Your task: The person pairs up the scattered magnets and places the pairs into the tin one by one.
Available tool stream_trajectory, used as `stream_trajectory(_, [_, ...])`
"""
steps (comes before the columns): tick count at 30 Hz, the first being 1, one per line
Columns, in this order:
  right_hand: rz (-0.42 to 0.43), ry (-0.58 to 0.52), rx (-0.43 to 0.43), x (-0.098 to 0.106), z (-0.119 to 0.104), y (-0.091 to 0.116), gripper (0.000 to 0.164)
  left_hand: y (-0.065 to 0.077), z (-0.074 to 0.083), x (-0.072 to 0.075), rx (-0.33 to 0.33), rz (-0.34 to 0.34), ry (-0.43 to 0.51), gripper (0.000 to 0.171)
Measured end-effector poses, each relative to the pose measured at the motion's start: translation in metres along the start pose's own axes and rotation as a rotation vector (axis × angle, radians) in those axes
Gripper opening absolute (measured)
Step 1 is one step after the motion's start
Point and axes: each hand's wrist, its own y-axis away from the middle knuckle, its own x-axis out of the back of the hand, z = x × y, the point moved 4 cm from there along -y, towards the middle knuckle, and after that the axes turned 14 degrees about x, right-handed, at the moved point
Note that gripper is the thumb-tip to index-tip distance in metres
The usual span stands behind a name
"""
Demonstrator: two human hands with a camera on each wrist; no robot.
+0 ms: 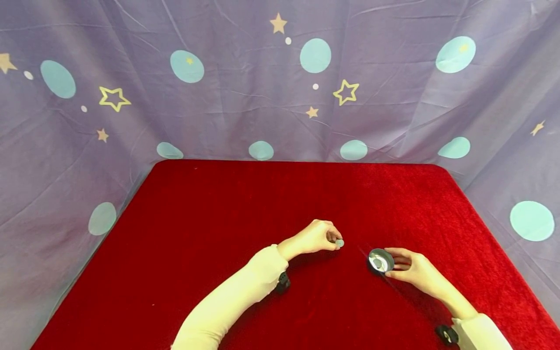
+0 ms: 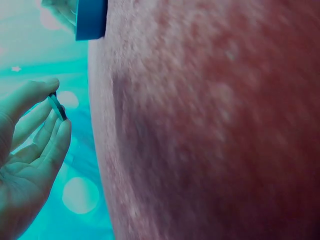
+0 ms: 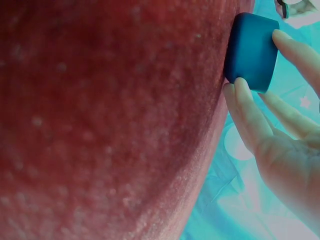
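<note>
Between the thumb and fingertips of my left hand (image 1: pixel 316 237) I pinch a small, thin, coin-like disc (image 1: pixel 340 243), held just above the red cloth. The left wrist view shows the disc (image 2: pixel 57 106) edge-on, clear of the cloth. To its right, my right hand (image 1: pixel 414 272) grips a short round dark blue-grey cup (image 1: pixel 388 255) by its side, thumb and fingers on opposite edges. The cup's mouth tilts toward the head camera; its inside looks shiny, with a pale patch whose nature I cannot tell. In the right wrist view the cup (image 3: pixel 252 52) is near the cloth.
A red plush cloth (image 1: pixel 245 209) covers the table. Purple curtains (image 1: pixel 245 97) with stars and pale blue spots stand behind it and along both sides. Dark wrist cameras show at the left wrist (image 1: pixel 283 283) and the right wrist (image 1: pixel 447 334).
</note>
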Motion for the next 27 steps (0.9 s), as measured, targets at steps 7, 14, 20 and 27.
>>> stream_trajectory(7, [0.009,0.006,0.004,0.0,0.001,0.0,0.054,-0.006,0.015,-0.007,-0.033,-0.004,-0.024,0.017])
stream_trajectory(14, [0.012,-0.004,0.005,-0.001,-0.001,-0.002,0.053,-0.01,0.027,-0.016,-0.041,-0.022,-0.035,0.017])
stream_trajectory(20, [-0.001,0.007,-0.027,0.001,0.002,-0.001,0.053,-0.013,0.034,-0.023,-0.052,-0.032,-0.057,0.019])
stream_trajectory(27, [0.004,-0.012,-0.021,0.001,0.002,-0.002,0.052,-0.014,0.045,-0.027,-0.065,-0.044,-0.056,0.02])
